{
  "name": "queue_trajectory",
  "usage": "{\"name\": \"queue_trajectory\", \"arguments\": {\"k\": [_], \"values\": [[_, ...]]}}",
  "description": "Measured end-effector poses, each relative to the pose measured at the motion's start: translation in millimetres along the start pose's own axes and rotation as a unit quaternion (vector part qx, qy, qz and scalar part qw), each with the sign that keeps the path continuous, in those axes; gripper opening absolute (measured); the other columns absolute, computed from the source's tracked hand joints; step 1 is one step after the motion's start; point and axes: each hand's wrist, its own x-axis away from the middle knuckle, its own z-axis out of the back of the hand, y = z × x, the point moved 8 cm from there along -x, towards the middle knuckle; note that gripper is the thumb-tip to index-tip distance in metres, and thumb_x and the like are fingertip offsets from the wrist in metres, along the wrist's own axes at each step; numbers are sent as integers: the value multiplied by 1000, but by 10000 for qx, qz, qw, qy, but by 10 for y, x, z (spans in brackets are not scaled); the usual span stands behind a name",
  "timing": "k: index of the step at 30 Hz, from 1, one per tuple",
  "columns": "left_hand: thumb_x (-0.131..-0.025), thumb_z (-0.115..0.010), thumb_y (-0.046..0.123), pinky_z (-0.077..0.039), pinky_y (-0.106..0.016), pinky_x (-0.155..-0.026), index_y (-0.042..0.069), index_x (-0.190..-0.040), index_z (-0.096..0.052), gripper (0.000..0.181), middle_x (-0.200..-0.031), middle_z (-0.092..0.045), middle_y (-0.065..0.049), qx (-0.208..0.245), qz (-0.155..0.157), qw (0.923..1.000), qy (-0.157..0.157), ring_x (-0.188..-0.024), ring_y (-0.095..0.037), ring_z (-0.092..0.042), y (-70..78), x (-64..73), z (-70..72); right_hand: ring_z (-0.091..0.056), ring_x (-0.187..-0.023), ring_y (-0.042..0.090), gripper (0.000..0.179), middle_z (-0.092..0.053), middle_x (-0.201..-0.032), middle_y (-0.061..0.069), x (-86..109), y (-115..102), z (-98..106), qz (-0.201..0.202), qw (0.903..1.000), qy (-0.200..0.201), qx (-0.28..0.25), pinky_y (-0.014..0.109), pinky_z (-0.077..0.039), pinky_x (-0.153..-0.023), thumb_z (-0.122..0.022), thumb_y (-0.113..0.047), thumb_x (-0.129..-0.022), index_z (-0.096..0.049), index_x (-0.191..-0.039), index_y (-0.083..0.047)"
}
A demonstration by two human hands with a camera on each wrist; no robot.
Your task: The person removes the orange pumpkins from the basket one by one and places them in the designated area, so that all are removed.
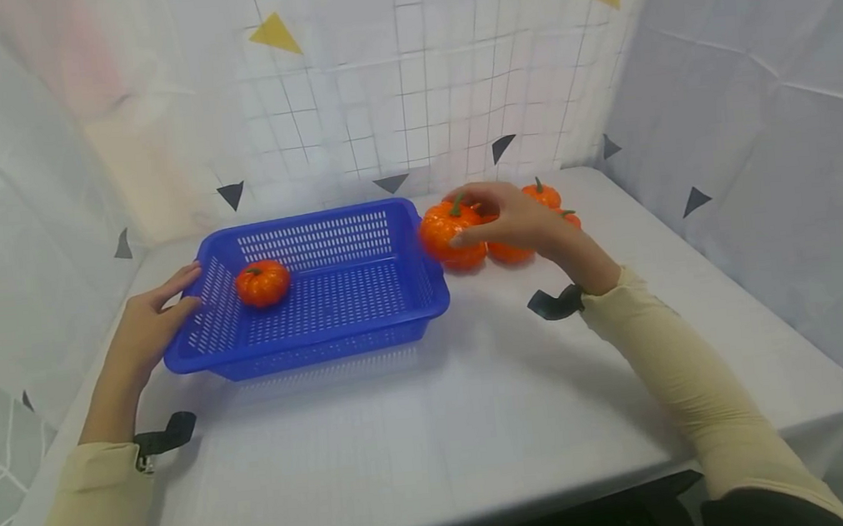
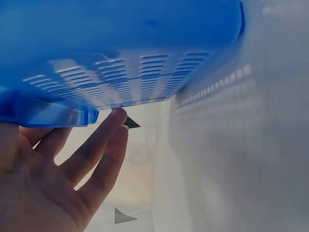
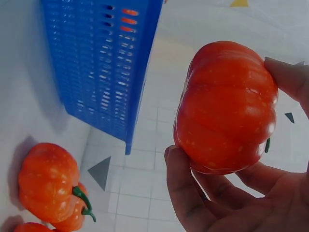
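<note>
My right hand (image 1: 511, 222) grips a small orange pumpkin (image 3: 227, 108) with a green stem, fingers and thumb spread round its sides. It is raised beside the right end of a blue plastic basket (image 1: 307, 336). Below and behind that hand, several more pumpkins (image 1: 508, 252) are grouped on the table, partly hidden by it. Another pumpkin (image 1: 263, 283) sits inside the basket, towards its left end. At the basket's left rim my left hand (image 1: 147, 322) holds on; in the left wrist view its fingers (image 2: 108, 157) lie under the rim, by the slotted wall.
A white-covered table (image 1: 436, 429) carries everything, its front edge near my body. White sheets with a grid pattern (image 1: 442, 69) and yellow and dark triangles hang behind and on both sides. Dark straps (image 1: 556, 303) circle my wrists.
</note>
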Motion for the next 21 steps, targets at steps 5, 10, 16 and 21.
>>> {"name": "queue_trajectory", "arguments": {"k": [5, 10, 16, 21], "values": [[-110, -51, 33, -29, -74, -109, 21, -163, -36, 56, -169, -23, -10, -21, 5, 10000, 12, -150, -51, -23, 3, 8, -1, -56, -121, 26, 58, -62, -132, 6, 19, 111, 46, -91, 9999, -2, 44, 48, -50, -101, -83, -31, -88, -62, -140, -15], [-110, -51, 33, -28, -75, -109, 20, -162, -36, 56, -169, -23, -11, 29, -3, 10000, 9, -150, -50, -21, -4, 21, -6, -55, -121, 27, 59, -61, -132, 8, -4, 240, 65, -38, 9998, -168, 136, 48, -49, -102, -86, -32, -86, -63, -138, -15], [-110, -50, 31, -28, -75, -108, 18, -162, -36, 56, -169, -24, -11, 17, -7, 10000, 37, -150, -52, -22, -2, 32, -7, -53, -124, 27, 59, -60, -134, 7, -27, 377, 73, -136, 9991, -385, 61, 49, -46, -106, -86, -34, -86, -63, -137, -16], [-110, -50, 32, -28, -74, -109, 20, -162, -36, 55, -169, -24, -11, -49, 20, 10000, 3, -150, -50, -23, 17, 14, 10, -45, -135, 29, 65, -54, -144, 7, -15, 482, 104, -369, 9985, -294, 270, 55, -38, -114, -86, -37, -85, -61, -141, -14]]}}
